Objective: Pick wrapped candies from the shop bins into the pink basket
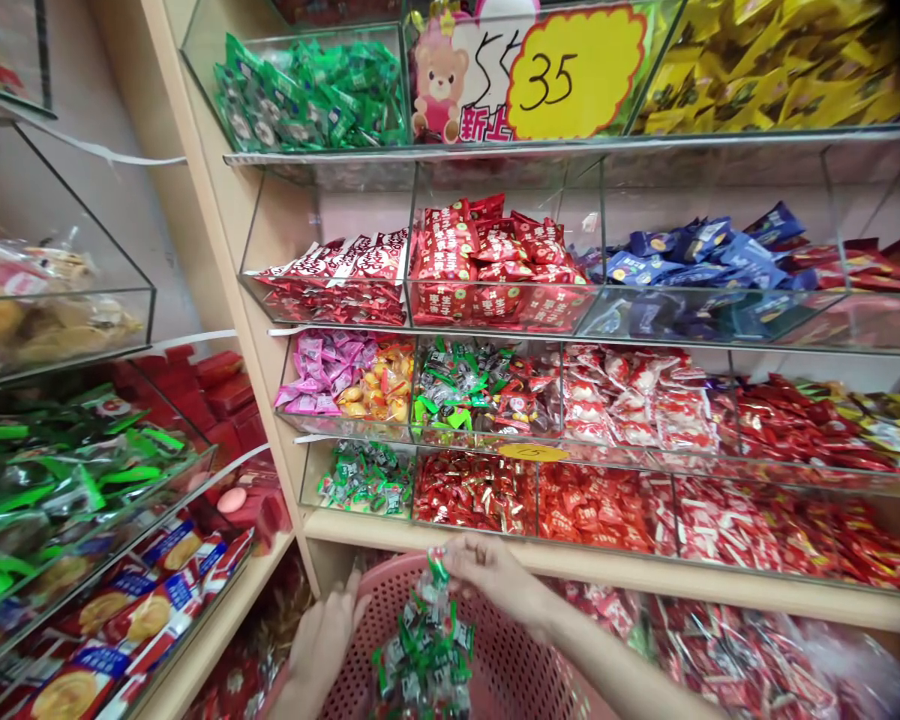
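Pinching narrowly, the right hand's fingers (471, 560) hold a bunch of green-wrapped candies (424, 640) above a pink plastic basket (510, 665), keeping them over its opening, while the left hand (322, 640) steadies the rim below a clear bin (367, 480) of similar candies.

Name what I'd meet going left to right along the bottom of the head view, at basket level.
blue-wrapped biscuit packets → left hand → green-wrapped sweets → right hand → red packets
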A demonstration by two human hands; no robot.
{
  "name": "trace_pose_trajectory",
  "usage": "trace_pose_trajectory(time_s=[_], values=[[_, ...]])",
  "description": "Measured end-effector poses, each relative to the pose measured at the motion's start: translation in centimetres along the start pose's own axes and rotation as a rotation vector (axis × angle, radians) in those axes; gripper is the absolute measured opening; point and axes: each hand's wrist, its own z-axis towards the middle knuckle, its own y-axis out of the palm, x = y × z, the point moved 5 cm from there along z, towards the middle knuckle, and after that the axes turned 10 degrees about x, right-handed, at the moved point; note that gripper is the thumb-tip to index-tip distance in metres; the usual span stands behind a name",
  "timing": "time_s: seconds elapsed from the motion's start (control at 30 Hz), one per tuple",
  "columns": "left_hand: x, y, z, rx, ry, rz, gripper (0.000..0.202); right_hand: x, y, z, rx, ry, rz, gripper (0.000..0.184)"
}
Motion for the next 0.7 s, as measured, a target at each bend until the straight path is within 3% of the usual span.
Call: trace_pose_trajectory(time_s=[0.17,0.3,0.57,0.7], values=[[0.0,0.1,0.1,0.022,0.014,0.01,0.042,7.2,0.4,0.7,0.058,0.043,-0.226,0.039],[-0.1,0.1,0.0,0.018,0.016,0.034,0.044,10.6,0.8,1.9,0.092,0.084,-0.477,0.026],[-0.2,0.6,-0.1,0.027,0.013,0.032,0.042,12.0,1.4,2.8,0.201,-0.011,-0.69,0.018],[-0.1,0.4,-0.1,0.02,0.017,0.049,0.043,11.5,1.0,2.4,0.262,-0.088,-0.818,0.007]])
